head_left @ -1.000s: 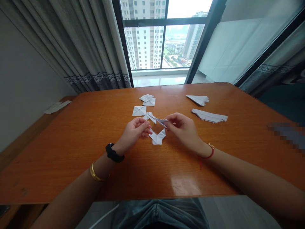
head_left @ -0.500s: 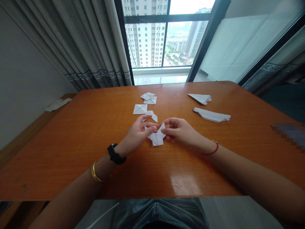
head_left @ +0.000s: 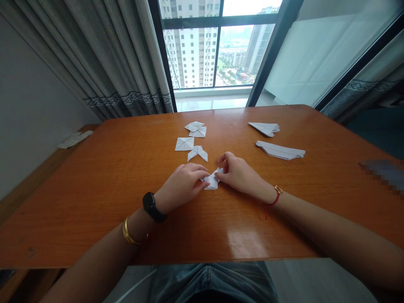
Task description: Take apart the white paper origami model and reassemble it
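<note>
Head view: we have the folded white paper on the desk between our fingers, left hand gripping its left side, right hand pinching its right; just beyond our fingers lies a bent paper piece.

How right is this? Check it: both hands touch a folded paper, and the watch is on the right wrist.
No: the head view shows the watch on the left wrist, not the right. The left hand and right hand do touch a folded paper.
</note>
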Demonstrator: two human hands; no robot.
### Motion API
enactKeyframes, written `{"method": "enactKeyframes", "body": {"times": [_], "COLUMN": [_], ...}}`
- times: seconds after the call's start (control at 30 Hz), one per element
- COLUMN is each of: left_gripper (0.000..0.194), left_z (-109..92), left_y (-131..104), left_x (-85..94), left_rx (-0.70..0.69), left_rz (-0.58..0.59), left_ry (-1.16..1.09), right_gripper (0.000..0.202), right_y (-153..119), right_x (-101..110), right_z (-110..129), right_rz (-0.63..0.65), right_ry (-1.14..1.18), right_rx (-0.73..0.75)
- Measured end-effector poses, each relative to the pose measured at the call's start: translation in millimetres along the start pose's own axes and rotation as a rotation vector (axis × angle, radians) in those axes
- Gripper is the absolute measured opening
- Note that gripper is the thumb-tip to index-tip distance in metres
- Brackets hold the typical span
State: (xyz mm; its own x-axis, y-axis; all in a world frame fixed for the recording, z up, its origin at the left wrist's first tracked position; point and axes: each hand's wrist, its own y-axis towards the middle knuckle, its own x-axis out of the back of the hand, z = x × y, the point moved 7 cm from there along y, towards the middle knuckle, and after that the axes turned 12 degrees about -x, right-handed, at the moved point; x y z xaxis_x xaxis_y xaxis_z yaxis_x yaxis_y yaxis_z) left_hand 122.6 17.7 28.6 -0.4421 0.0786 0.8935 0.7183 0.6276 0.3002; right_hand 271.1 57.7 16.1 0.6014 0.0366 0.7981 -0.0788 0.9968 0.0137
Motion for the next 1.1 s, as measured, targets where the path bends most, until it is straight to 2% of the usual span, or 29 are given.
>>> {"method": "enactKeyframes", "body": {"times": [0.1,0.2,0.33,0.43,0.53,0.63,0.7,0.8,0.93,1.03,1.1], "left_gripper": [0.017,0.017,0.019,0.019,0.018,0.028,0.034,0.038,0.05,0.068,0.068], "left_z": [-6,-7,-5,-3,1,8,11,12,14,12,9], "left_y": [1,1,0,-1,-1,-3,-5,-6,-8,-8,-8], "left_x": [-4.5,-4.8,-5.5,-6.1,-7.3,-6.5,-6.5,-6.3,0.7,5.7,4.6], "left_rx": [-0.033,-0.023,0.012,0.034,0.058,0.135,0.179,0.22,0.255,0.191,0.138], "left_rz": [0.061,0.065,0.064,0.054,0.031,-0.03,-0.043,-0.015,-0.009,-0.009,0.022], "left_ry": [0.009,0.025,0.024,0.003,-0.041,-0.04,-0.003,0.054,0.063,0.042,0.026], "right_gripper": [0.024,0.025,0.039,0.031,0.023,0.012,0.013,0.019,0.02,0.019,0.019], "right_y": [21,59,107,113,87,34,-4,-46,-59,-58,-59], "right_x": [0,-8,-37,-41,-20,12,13,-3,-13,-14,-13], "right_z": [10,25,34,38,41,46,45,38,28,28,29], "right_rz": [-0.018,-0.035,0.106,0.144,0.069,-0.101,-0.079,0.009,0.019,0.037,0.064], "right_ry": [-0.049,-0.073,-0.125,-0.119,-0.039,0.022,-0.063,-0.243,-0.3,-0.326,-0.327], "right_rx": [0.049,0.092,0.046,0.037,0.098,0.322,0.472,0.678,0.737,0.73,0.714]}}
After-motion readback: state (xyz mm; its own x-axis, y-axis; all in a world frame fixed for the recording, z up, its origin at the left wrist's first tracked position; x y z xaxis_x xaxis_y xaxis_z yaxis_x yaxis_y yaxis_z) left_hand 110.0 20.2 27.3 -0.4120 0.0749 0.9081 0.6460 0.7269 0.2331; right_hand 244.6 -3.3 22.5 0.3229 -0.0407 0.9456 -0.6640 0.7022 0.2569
